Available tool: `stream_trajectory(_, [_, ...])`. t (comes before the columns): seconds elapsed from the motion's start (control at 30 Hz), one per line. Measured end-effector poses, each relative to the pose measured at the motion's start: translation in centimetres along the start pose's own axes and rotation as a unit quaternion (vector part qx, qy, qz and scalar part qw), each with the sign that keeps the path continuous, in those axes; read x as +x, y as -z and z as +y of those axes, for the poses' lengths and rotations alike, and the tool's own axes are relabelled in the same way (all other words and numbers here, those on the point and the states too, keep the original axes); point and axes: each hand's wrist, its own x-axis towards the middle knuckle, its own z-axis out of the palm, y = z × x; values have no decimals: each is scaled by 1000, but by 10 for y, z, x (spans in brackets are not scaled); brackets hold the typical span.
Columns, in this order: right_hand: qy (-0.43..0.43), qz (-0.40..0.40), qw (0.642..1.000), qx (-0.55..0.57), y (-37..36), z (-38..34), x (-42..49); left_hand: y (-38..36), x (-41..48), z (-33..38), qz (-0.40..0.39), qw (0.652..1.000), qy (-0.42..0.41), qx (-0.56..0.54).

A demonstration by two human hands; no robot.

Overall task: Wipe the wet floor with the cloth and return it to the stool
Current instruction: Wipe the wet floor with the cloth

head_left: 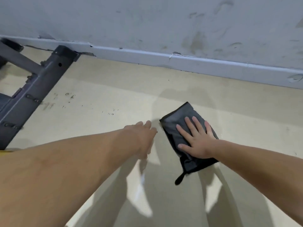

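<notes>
A folded dark grey cloth [178,120] with black edging and a small black loop lies flat on the beige floor [101,89]. My right hand [196,140] presses down on it with the palm flat and the fingers spread. My left hand [144,133] rests on the floor just left of the cloth, fingers together, holding nothing. A faint wet sheen shows on the floor around and above the cloth. No stool seat is visible.
A dark metal frame [41,82] with bolts stands at the left, reaching to the wall. A pale skirting board [196,63] and a stained grey wall [164,22] run along the back. Small dark specks mark the floor near the frame.
</notes>
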Motion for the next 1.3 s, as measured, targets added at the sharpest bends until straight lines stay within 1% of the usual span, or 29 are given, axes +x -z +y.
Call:
stream_trajectory(0.07, [29,0,999,-22,-25,14,-35,15,1,28,-25,999,18,9])
stream_trajectory(0.1, [38,7,999,-21,-36,22,-50,17,5,42,-25,999,25,-6])
stream_trajectory(0.2, [34,49,998,7,-64,51,-83,7,22,96,4,998,20,-61])
stream_trajectory(0.33, [-11,94,994,57,-77,82,-93,-3,47,137,62,995,-3,-72])
stream_trajectory(0.43, [-35,94,991,89,-70,100,-87,2,63,142,90,993,8,-81])
stream_trajectory(0.57, [-112,99,979,139,-41,136,-66,2,85,146,65,993,47,-82])
stream_trajectory(0.73, [-215,92,956,177,3,161,-22,-1,95,148,66,992,31,-104])
stream_trajectory(0.87, [-256,105,943,185,33,167,9,-5,101,146,58,989,29,-133])
stream_trajectory(0.97, [-258,104,944,175,45,173,22,-9,104,144,60,988,27,-138])
stream_trajectory(1.07, [-246,119,948,163,39,174,23,-12,104,142,63,987,25,-144])
stream_trajectory(1.17, [-206,151,957,140,15,156,6,-10,103,143,59,986,33,-155])
stream_trajectory(1.3, [-141,192,964,118,-42,113,-41,-7,98,145,58,986,41,-148])
